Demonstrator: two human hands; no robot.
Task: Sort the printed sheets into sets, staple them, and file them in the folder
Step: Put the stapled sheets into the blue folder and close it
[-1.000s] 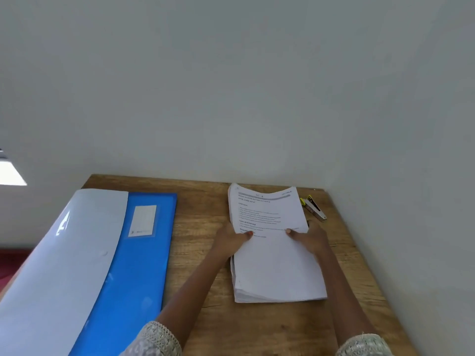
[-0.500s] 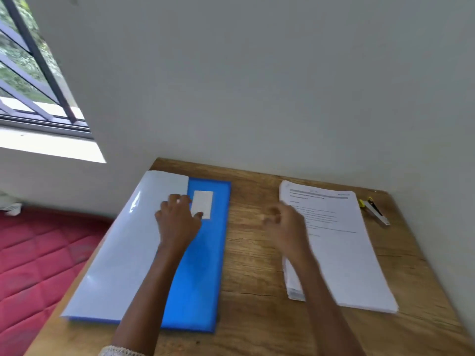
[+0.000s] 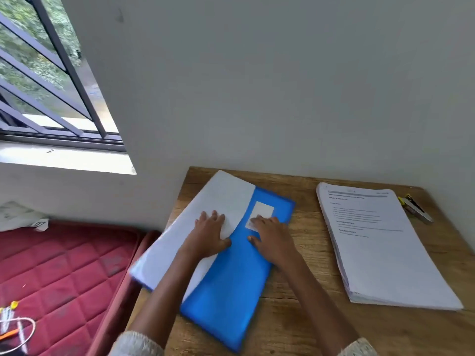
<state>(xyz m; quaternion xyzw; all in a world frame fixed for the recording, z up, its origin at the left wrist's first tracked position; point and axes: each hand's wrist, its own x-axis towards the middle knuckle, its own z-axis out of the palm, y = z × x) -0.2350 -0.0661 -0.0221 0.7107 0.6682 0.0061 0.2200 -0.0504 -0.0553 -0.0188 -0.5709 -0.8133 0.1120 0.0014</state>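
Note:
A blue folder (image 3: 231,286) lies slanted on the left part of the wooden desk (image 3: 303,330), its pale flap (image 3: 195,227) spread over its left half. My left hand (image 3: 209,233) rests flat on the flap with fingers straight. My right hand (image 3: 271,236) lies flat on the blue cover, fingertips touching the white label pocket (image 3: 263,210). A thick stack of printed sheets (image 3: 380,250) sits to the right, untouched. A small stapler (image 3: 415,209) lies beyond the stack, near the right wall.
Grey walls close the desk at the back and right. A red quilted mattress (image 3: 59,273) lies left of the desk below a barred window (image 3: 46,80), with cords and small items on it. The folder's left corner overhangs the desk edge.
Both hands left the paper stack and moved left onto the folder; the right hand has now landed on the blue cover. The folder looks turned clockwise. My view swung left.

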